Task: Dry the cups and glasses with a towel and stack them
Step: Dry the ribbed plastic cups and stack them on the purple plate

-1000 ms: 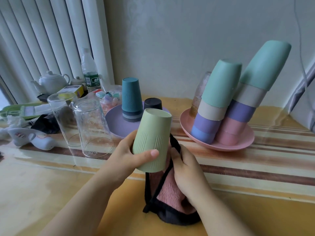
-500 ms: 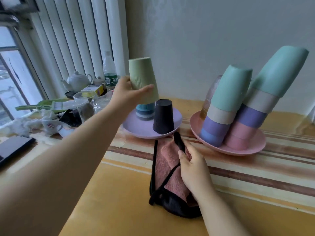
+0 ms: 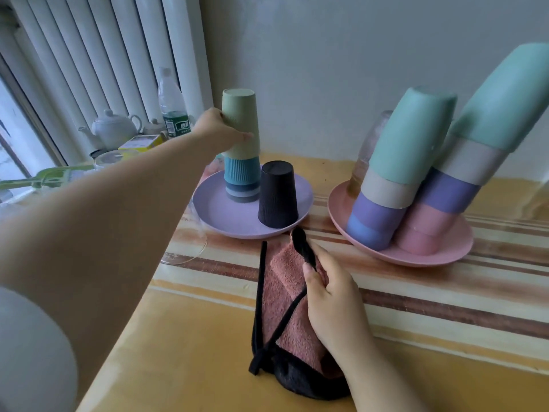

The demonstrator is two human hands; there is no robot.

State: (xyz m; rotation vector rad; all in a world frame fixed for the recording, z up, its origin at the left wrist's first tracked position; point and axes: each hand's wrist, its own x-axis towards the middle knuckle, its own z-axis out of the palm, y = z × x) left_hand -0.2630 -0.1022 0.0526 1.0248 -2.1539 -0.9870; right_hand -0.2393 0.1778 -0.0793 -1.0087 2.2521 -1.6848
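My left hand (image 3: 218, 130) grips a light green cup (image 3: 241, 123), upside down, set over the stack of blue cups (image 3: 242, 181) on the lilac plate (image 3: 214, 214). A black cup (image 3: 277, 194) stands upside down beside that stack on the same plate. My right hand (image 3: 329, 295) holds the pink towel with black edging (image 3: 285, 307), which rests bunched on the table. On the pink plate (image 3: 430, 257) at the right lean two tilted stacks of cups, each topped by a teal cup (image 3: 413, 135).
A clear glass (image 3: 184, 248) stands left of the lilac plate, partly behind my forearm. At the far left by the blinds are a white teapot (image 3: 114, 129), a water bottle (image 3: 173, 108), a yellow box and a green tool. A glass bottle (image 3: 368, 150) stands behind the pink plate.
My left hand carried the green cup from in front of me out to the lilac plate and lowered it onto the blue stack. My right hand stayed on the towel.
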